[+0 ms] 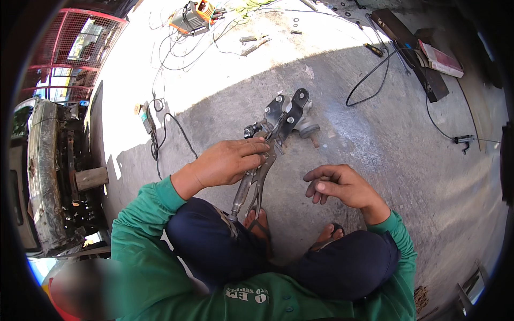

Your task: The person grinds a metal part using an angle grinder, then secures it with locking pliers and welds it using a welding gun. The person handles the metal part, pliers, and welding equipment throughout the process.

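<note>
My left hand (230, 162) is closed over the upper part of a pair of metal locking pliers (247, 188), hiding part of the tool. The pliers' long handles slant down toward my left foot. Just past my fingertips, a dark metal bracket (292, 115) with bolts through it stands against the tool's jaws; whether the jaws grip it I cannot tell. Attached near it are a second bolted plate (274, 108) and a grey round metal part (307, 128). To the right, my right hand (345, 184) hovers with loosely bent, darkened fingers and nothing in it.
An angle grinder (145, 119) with its cord lies at the left. Farther off sit an orange and grey welding machine (193, 17), cables and a screwdriver (373, 50). A long dark metal beam (409, 53) lies far right; a vehicle part (45, 171) stands left.
</note>
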A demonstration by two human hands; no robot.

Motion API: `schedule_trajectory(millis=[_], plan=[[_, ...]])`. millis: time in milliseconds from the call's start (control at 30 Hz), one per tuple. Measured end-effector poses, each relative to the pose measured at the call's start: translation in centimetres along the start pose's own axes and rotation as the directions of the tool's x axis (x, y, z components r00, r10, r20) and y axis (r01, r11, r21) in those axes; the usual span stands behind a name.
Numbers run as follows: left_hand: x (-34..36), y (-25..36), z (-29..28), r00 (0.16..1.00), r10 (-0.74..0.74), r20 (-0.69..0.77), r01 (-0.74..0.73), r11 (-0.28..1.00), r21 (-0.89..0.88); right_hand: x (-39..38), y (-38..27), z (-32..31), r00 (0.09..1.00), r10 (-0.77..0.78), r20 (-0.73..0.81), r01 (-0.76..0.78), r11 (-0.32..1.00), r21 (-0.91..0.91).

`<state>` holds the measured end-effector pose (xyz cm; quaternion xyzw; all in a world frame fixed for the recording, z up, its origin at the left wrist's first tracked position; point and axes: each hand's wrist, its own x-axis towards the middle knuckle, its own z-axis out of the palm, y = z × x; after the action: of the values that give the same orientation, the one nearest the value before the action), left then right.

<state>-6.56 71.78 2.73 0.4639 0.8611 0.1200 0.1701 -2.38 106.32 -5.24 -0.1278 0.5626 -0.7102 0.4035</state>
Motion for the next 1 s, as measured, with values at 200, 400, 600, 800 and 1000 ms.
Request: schedule_trajectory(millis=[200,400,600,800,1000], plan=[[0.0,-0.7,-0.4,0.996,0.042,-0.073,-0.048,0.996,-0.074,3.5,-6.8,7.1,0.659,-0.522,0.543,0.664,0.064,-0.745],[-0.8,-1.9,0.3,0.994,0.008,-0.113,-0.033,0.975,-0.219,5.8,-7.1,11.2,0.649,-0.438,0.622,0.644,-0.119,-0.756],[-0.5,-8.9,-1.1,0.946,0.108,-0.306,-0.251,0.843,-0.475,7.3,-7.4,12.4,0.709,-0.418,0.568,0.596,-0.075,-0.799],[7.0,-29.9,3.2,0.631,-0.597,-0.495,0.481,0.802,-0.353,8.0,-8.0,13.2,0.750,-0.435,0.498,0.529,-0.057,-0.847],[15.2,-41.2,6.6,0.556,-0.656,-0.511,0.749,0.662,-0.033,8.0,-7.8,13.2,0.786,-0.414,0.459,0.501,-0.009,-0.866]])
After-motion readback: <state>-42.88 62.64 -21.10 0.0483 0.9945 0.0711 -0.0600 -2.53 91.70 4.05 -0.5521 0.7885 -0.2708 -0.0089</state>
